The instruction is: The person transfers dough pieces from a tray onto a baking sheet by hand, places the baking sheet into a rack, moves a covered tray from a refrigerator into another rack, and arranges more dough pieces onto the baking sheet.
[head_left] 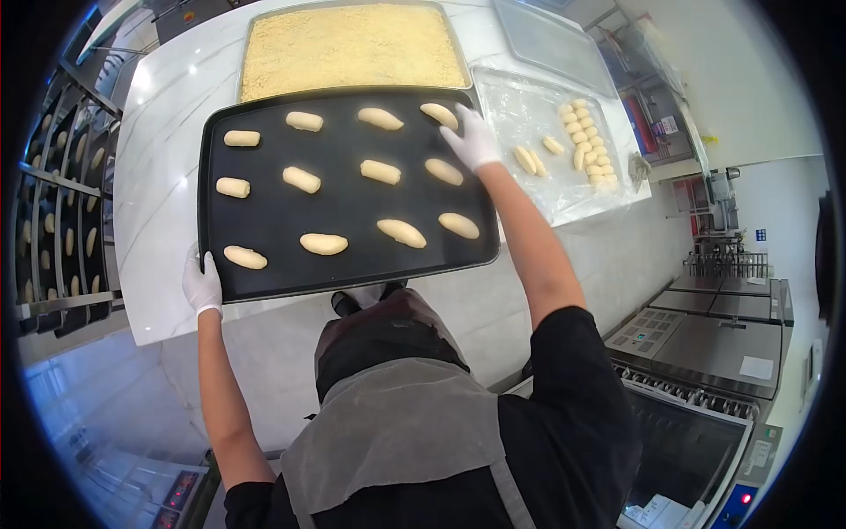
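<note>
A large black baking tray [339, 207] carries several pale dough rolls, among them one at the upper right [439, 115]. My left hand [203, 280], in a white glove, grips the tray's lower left corner, with the thumb over the rim and the other fingers partly hidden. At the upper right, my gloved right hand [473, 138] reaches over the tray's right edge. Its thumb and fingers are spread apart beside the end of that upper right roll; whether they touch it I cannot tell. The tray's front edge juts past the marble table [163, 115].
Behind the black tray lies a tray of yellow crumbs [352, 48]. To the right, a plastic-covered tray [529, 110] holds more dough pieces [586, 141], with a clear lid [555, 40] behind it. A rack of loaded trays [66, 194] stands left.
</note>
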### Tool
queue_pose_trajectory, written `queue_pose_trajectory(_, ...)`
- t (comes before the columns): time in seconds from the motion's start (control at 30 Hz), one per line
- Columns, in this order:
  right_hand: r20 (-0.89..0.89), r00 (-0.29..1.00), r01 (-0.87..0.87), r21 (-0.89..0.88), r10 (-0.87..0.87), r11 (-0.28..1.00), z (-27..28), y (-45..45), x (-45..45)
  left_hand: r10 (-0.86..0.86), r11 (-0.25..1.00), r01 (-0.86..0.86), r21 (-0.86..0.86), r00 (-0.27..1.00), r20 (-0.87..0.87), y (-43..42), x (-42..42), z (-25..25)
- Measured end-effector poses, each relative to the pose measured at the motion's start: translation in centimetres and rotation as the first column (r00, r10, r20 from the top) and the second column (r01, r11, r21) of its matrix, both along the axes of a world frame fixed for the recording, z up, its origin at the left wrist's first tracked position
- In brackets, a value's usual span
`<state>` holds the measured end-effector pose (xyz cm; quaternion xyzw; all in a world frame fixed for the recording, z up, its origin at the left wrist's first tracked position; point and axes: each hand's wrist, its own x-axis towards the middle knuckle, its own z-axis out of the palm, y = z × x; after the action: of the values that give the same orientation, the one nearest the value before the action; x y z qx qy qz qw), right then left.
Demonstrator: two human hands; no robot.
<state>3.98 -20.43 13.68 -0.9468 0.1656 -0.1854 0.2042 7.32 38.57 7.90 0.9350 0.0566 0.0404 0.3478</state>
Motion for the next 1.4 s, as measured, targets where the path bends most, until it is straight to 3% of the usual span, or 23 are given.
queue_pose_trajectory(0.07,-0.215,0.968,-0.159,-0.12,0.131,0.98,0.3,-1.5,3.6,-0.016,0.998,0.016,-0.056,1.0,0.004,0.0,0.0,0.0)
queue_pose_trajectory(0.1,-0.214,0.967,-0.166,-0.116,0.139,0.979,0.2,-2.1,4.8,-0.02,0.997,0.02,-0.08,1.0,0.007,0.0,0.0,0.2)
queue_pose_trajectory(0.2,-0.536,0.818,-0.326,-0.131,0.21,0.936,-0.6,-3.4,7.3,0.01,1.0,-0.01,0.009,1.0,-0.029,-0.9,-0.3,1.4)
queue_pose_trajectory(0.23,-0.534,0.815,-0.337,-0.125,0.223,0.933,-0.5,-3.6,6.9,0.028,0.999,-0.025,0.048,0.999,-0.046,-1.0,-0.3,1.7)
queue_pose_trajectory(0.3,-0.294,0.916,-0.333,-0.18,0.273,0.926,0.4,-3.4,4.9,-0.017,0.997,0.016,0.071,1.0,0.02,0.4,0.2,-0.7)
queue_pose_trajectory(0.33,-0.146,0.961,-0.262,-0.197,0.236,0.945,1.1,-2.8,3.7,0.047,0.986,-0.037,0.162,0.997,-0.058,-0.2,0.1,0.3)
queue_pose_trajectory(0.4,-0.172,0.985,0.016,0.048,-0.008,0.999,0.5,-2.3,1.1,0.088,0.975,-0.036,0.219,0.969,-0.233,-1.3,0.3,4.0)
queue_pose_trajectory(0.43,-0.181,0.979,0.125,0.14,-0.098,0.982,0.5,-1.8,-1.5,0.139,0.965,-0.091,0.245,0.973,-0.185,-1.1,0.2,3.5)
queue_pose_trajectory(0.47,-0.191,0.963,0.231,0.227,-0.189,0.946,0.4,-1.2,-4.0,0.144,0.958,-0.066,0.278,0.952,-0.269,-1.1,0.8,4.2)
queue_pose_trajectory(0.53,-0.327,0.928,0.2,0.033,-0.178,0.979,-2.8,-1.9,-9.8,0.107,0.979,-0.063,0.194,0.967,-0.23,-0.5,1.3,3.6)
queue_pose_trajectory(0.57,-0.197,0.956,0.191,-0.151,-0.219,0.97,-4.5,-0.9,-12.2,0.119,0.98,-0.08,0.18,0.969,-0.217,-0.4,1.3,3.4)
queue_pose_trajectory(0.63,-0.301,0.901,0.253,-0.222,-0.313,0.942,-4.2,0.4,-13.6,0.134,0.981,-0.102,0.166,0.973,-0.19,-0.1,1.4,3.9)
queue_pose_trajectory(0.7,-0.369,0.855,0.301,-0.22,-0.365,0.928,-3.7,1.2,-14.3,0.049,0.996,-0.065,-0.063,0.972,-0.231,0.4,0.8,4.7)
queue_pose_trajectory(0.77,-0.23,0.951,0.225,0.048,-0.208,0.973,-5.8,-1.8,-14.7,0.043,0.996,-0.059,-0.073,0.979,-0.201,0.7,-0.5,4.6)
queue_pose_trajectory(0.83,-0.099,0.974,0.207,0.004,-0.206,0.978,-7.0,-2.9,-15.3,0.06,0.995,-0.073,-0.072,0.983,-0.175,1.4,-2.2,4.4)
queue_pose_trajectory(0.9,0.018,0.992,0.111,0.321,-0.123,0.941,-5.7,-1.7,-14.8,0.0,0.971,-0.062,-0.232,0.966,-0.258,2.6,-4.2,3.9)
queue_pose_trajectory(0.93,0.021,0.994,0.097,0.32,-0.11,0.942,-4.1,-0.8,-14.3,0.012,0.97,-0.074,-0.233,0.967,-0.254,4.0,-5.3,3.2)
queue_pose_trajectory(1.03,0.078,0.989,0.08,0.436,-0.126,0.897,2.1,2.1,-16.0,-0.059,0.734,-0.081,-0.675,0.981,-0.183,7.8,-11.2,1.8)
queue_pose_trajectory(1.07,0.092,0.989,0.065,0.434,-0.116,0.898,3.0,2.9,-15.8,-0.05,0.731,-0.08,-0.678,0.984,-0.169,8.3,-12.7,2.9)
queue_pose_trajectory(1.2,0.133,0.972,-0.212,0.148,0.193,0.966,4.3,5.3,-11.9,0.289,0.452,-0.075,-0.889,0.955,0.066,11.0,-20.6,7.9)
queue_pose_trajectory(1.27,0.082,0.918,-0.396,0.123,0.388,0.91,4.0,8.9,-9.1,0.121,0.342,-0.403,-0.849,0.915,-0.386,15.8,-26.4,9.3)
queue_pose_trajectory(1.33,0.037,0.845,-0.53,0.183,0.533,0.828,4.5,15.2,-7.5,0.232,0.308,-0.636,-0.708,0.772,-0.592,19.9,-31.8,9.0)
queue_pose_trajectory(1.4,0.038,0.808,-0.565,0.332,0.588,0.755,5.2,24.2,-7.9,0.557,0.262,-0.812,-0.521,0.568,-0.606,22.5,-37.6,8.5)
